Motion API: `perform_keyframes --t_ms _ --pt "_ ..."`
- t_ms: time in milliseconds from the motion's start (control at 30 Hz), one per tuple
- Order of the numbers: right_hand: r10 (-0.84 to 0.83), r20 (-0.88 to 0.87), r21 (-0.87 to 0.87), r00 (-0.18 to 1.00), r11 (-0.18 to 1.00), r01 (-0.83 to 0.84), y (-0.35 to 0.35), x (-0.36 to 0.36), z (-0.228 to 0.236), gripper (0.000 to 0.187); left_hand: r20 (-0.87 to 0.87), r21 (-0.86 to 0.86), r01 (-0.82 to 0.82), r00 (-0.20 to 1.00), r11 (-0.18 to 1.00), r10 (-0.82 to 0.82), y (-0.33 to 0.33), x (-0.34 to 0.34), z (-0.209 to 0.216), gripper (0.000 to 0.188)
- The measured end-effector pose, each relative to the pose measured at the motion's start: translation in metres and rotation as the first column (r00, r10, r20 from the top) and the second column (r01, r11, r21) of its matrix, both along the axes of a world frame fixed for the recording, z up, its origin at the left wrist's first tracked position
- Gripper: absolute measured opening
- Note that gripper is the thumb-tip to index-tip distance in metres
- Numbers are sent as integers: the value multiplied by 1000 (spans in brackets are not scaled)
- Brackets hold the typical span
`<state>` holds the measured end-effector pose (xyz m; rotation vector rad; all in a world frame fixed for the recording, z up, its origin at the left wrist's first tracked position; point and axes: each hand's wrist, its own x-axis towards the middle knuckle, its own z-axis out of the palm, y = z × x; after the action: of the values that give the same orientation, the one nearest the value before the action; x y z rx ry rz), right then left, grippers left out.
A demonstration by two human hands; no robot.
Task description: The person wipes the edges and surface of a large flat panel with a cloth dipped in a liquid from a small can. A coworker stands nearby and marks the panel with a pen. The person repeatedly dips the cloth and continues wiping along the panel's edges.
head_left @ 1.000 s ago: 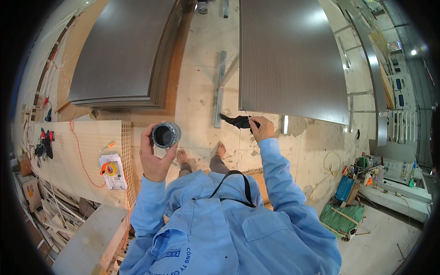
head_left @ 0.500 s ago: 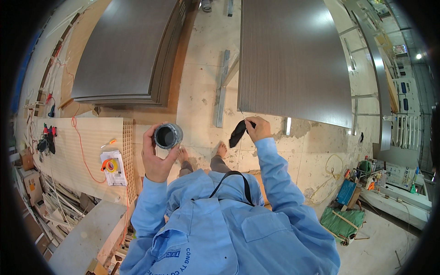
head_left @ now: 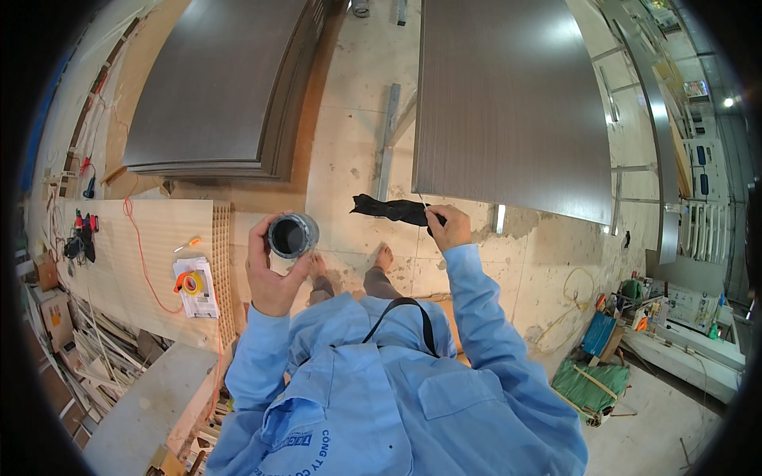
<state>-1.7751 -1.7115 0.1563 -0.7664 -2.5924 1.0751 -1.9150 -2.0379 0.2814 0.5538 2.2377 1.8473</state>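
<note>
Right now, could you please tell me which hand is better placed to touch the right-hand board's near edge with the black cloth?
Probably the right hand: it holds the black cloth near that board, while the left hand is farther away and grips a grey jar.

Workshop, stacked dark panels [head_left: 214, 87], metal supports [head_left: 388, 143], offcuts [head_left: 107, 341]

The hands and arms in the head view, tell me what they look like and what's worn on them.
Loose, creased light-blue sleeves reach the wrists, with no cables or markings visible on them. The left hand and right hand are ungloved.
</note>
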Motion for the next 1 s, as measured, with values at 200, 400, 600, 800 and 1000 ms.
perform_keyframes --t_ms 200,400,600,800,1000 --pt "20 49 -25 999 1000 -19 -1 -1 -2 16 30 20 -6 1000 1000 5 3 1 1 67" --pt "13 10 10 1000 1000 -14 1 -2 -1 16 31 17 -11 999 1000 11 4 3 3 68" --pt "26 69 -30 997 999 -24 6 -5 3 16 18 27 -17 1000 999 16 6 3 3 67" --pt "30 144 -19 989 999 -27 8 -4 5 16 12 19 -18 1000 1000 18 5 7 4 66" --pt "15 156 -41 988 999 -9 13 1 3 17 28 24 -29 999 999 28 5 8 3 66"
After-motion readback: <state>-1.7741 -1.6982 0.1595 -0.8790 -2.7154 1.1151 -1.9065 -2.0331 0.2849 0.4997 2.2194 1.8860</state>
